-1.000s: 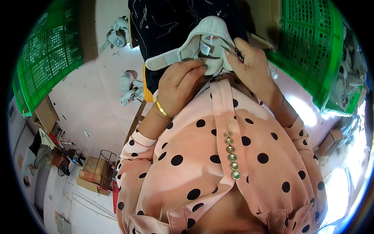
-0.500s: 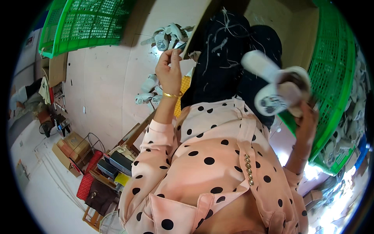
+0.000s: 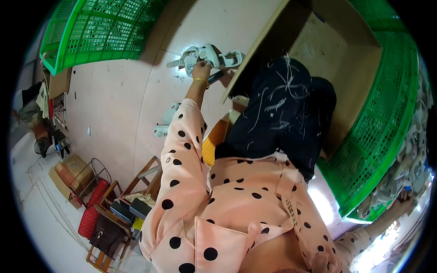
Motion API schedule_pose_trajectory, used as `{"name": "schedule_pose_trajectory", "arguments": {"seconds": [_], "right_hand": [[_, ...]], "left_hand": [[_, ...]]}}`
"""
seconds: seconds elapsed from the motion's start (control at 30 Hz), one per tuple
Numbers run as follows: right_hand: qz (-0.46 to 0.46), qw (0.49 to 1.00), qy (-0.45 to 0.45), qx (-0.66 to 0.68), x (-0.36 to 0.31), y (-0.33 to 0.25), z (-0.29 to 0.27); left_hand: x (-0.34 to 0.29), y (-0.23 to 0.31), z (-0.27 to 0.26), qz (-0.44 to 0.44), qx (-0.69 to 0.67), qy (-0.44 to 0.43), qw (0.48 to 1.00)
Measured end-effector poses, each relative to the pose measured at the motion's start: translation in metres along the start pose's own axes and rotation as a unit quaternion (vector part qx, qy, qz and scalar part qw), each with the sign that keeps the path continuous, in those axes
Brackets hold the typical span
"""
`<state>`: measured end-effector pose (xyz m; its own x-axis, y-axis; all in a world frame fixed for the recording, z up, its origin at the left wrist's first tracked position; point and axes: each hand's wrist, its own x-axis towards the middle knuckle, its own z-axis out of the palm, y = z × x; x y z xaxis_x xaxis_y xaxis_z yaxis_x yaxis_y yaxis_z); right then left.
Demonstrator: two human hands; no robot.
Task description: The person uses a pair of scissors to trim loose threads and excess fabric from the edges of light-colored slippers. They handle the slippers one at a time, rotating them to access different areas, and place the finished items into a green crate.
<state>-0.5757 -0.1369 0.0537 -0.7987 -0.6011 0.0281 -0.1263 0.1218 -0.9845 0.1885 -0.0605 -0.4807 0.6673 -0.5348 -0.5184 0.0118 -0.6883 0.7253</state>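
My left hand point(image 3: 201, 70) reaches out to a cluster of small white shoes point(image 3: 210, 53) on the pale surface at the upper middle. Its fingers are closed at one printed shoe point(image 3: 190, 66) and appear to grip it. At the far right, my right hand point(image 3: 404, 195) is stretched to the edge of a green basket's pile of similar shoes point(image 3: 412, 168). That hand is small and dark here, and its fingers cannot be made out.
A cardboard box point(image 3: 359, 59) lies open around my legs. Green plastic baskets point(image 3: 371, 136) point(image 3: 104, 32) stand at right and upper left. More pale shoes point(image 3: 166, 122) lie left of my sleeve. Wooden chairs point(image 3: 150, 177) and a dark bag point(image 3: 108, 237) are at lower left.
My left hand has moved forward onto the shoes. My right hand has swung from my lap out to the far right, and the shoe it held no longer shows in it.
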Motion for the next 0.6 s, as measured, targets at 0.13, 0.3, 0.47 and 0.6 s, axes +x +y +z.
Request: {"name": "schedule_pose_trajectory", "arguments": {"seconds": [0.13,0.3,0.47,0.6], "right_hand": [[-0.096,0.978,0.126,-0.135,0.046,0.015,-0.003],[-0.080,0.971,0.057,-0.216,0.173,0.093,-0.041],[-0.076,0.967,-0.014,-0.243,0.266,0.042,-0.109],[-0.067,0.971,0.007,-0.230,0.260,0.089,-0.064]], "left_hand": [[0.031,0.039,0.009,0.021,0.155,0.056,0.986],[0.060,0.051,0.005,-0.040,0.245,0.045,0.968],[0.072,0.042,0.046,-0.127,0.233,0.051,0.963],[0.062,0.046,0.028,-0.093,0.275,0.044,0.956]]}}
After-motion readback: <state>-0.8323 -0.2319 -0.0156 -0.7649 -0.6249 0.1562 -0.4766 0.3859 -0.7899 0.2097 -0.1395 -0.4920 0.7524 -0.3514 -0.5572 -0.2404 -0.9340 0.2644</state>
